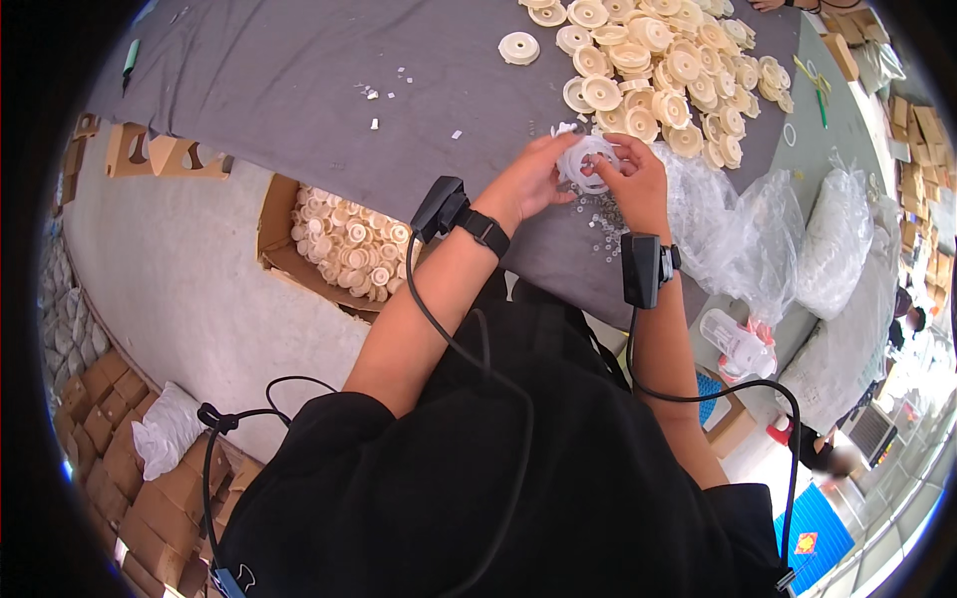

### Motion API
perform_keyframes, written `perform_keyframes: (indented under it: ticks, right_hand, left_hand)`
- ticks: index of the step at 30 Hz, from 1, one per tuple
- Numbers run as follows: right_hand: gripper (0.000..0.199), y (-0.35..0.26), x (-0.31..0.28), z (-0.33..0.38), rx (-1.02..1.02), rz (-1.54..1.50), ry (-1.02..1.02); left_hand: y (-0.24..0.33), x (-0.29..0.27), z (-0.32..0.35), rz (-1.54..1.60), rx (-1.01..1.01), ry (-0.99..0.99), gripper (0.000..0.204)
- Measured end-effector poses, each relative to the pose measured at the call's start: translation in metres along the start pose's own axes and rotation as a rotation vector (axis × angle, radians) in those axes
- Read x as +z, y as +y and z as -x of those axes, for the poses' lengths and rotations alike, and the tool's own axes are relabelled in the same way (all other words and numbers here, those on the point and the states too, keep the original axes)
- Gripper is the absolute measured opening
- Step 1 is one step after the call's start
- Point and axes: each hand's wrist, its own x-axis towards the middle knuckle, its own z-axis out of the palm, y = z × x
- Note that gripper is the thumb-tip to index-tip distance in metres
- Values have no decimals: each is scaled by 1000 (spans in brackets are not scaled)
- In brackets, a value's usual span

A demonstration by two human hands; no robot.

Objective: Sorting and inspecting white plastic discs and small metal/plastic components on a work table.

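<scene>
Both hands meet over the near edge of the grey cloth-covered table. Between them is a white, partly see-through round plastic part, ring-like in outline. My left hand grips its left side, with the thumb below and the fingers at its far edge. From the right, my right hand closes on the same part, fingertips bent in over its middle. Small metal washers or nuts lie scattered on the cloth just below. Beyond the hands spreads a heap of cream round plastic pieces.
A cardboard box of similar cream pieces stands left, below table level. Clear plastic bags and a clear bottle lie right. A green-capped marker rests far left. Cables run from both wrist devices. Another person's hand shows far right.
</scene>
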Motion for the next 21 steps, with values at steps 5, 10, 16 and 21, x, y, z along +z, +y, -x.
perform_keyframes:
  ticks: [5, 10, 16, 21]
  right_hand:
    - [33, 7, 1, 0, -112, 97, -65]
    - [34, 29, -7, -9, 27, 132, 123]
    - [46, 49, 14, -6, 136, 159, 72]
    - [46, 58, 0, -23, 10, 595, 419]
  left_hand:
    - [-8, -4, -1, -111, 78, 46, 31]
    - [-8, -17, -10, -108, 266, 180, 29]
    - [3, -34, -10, 156, 216, 70, 31]
    - [21, -35, 6, -465, 336, 177, 29]
